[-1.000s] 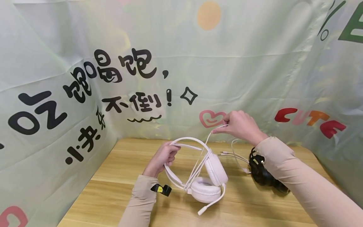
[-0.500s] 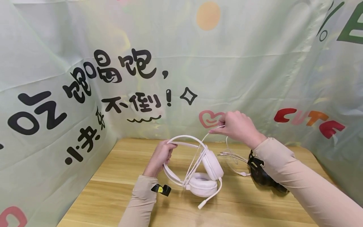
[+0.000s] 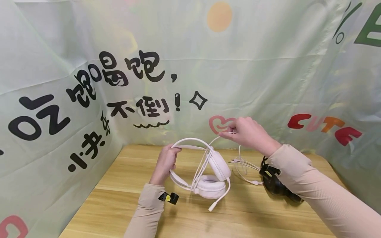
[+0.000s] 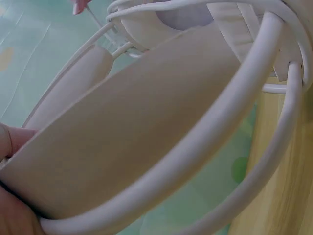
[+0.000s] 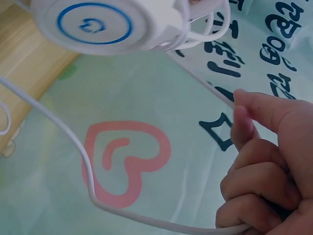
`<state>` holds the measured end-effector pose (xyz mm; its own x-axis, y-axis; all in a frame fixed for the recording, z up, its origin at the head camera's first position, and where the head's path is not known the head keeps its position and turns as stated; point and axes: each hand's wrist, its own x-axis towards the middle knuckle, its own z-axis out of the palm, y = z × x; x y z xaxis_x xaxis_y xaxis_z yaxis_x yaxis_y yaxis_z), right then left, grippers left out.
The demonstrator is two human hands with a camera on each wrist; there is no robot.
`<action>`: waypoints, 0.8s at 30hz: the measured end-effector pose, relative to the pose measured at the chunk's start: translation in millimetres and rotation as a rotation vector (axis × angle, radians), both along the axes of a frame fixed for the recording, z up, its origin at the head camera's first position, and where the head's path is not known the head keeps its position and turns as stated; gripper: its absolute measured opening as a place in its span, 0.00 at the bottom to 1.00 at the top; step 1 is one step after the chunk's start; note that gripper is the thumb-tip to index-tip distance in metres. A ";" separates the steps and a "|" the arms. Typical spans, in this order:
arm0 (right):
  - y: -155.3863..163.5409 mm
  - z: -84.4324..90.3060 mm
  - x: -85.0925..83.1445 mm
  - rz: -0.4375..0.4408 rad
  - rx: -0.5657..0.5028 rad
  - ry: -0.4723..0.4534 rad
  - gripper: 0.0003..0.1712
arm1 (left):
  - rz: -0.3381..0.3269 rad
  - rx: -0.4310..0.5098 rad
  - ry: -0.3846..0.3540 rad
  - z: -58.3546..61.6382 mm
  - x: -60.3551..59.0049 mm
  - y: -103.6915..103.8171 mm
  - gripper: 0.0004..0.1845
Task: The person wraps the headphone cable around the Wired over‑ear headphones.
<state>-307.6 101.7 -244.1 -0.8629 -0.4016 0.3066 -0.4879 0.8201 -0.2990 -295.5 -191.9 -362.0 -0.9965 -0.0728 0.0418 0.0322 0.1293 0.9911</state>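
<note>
My left hand (image 3: pixel 163 164) grips the headband of a white headset (image 3: pixel 219 165), holding it above the table. The padded band (image 4: pixel 122 127) fills much of the left wrist view, with the thumb and fingers at its edge. A thin white cable (image 3: pixel 202 165) is wound in several strands across the headset. Up and to the right, my right hand (image 3: pixel 251 134) pinches the cable between thumb and forefinger, and the stretch to the headset looks taut. Its other fingers curl, with more cable (image 5: pixel 146 221) running from them. A microphone boom (image 3: pixel 227 195) hangs below the ear cups.
On the wooden table (image 3: pixel 119 198), a black rounded object (image 3: pixel 274 185) lies at the right, partly hidden by the right sleeve. White cable ends with plugs (image 3: pixel 233 161) lie beside it. A printed cloth (image 3: pixel 253 66) encloses the table's back and sides.
The headset and left hand have moved left and slightly up. The right hand has shifted slightly left, still pinching the cable. The loose cable loop by the black object has changed shape.
</note>
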 end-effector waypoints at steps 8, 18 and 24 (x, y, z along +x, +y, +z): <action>-4.8 6.7 4.3 0.041 -0.006 -0.066 0.23 | 0.069 -0.068 -0.001 0.4 -1.7 -0.6 0.11; -7.2 12.3 11.1 0.079 -0.016 -0.117 0.23 | 0.154 -0.072 -0.006 -0.4 -4.7 -2.9 0.11; -5.6 19.4 18.6 0.095 -0.038 -0.108 0.24 | 0.205 -0.113 -0.015 -3.1 -7.9 -7.7 0.13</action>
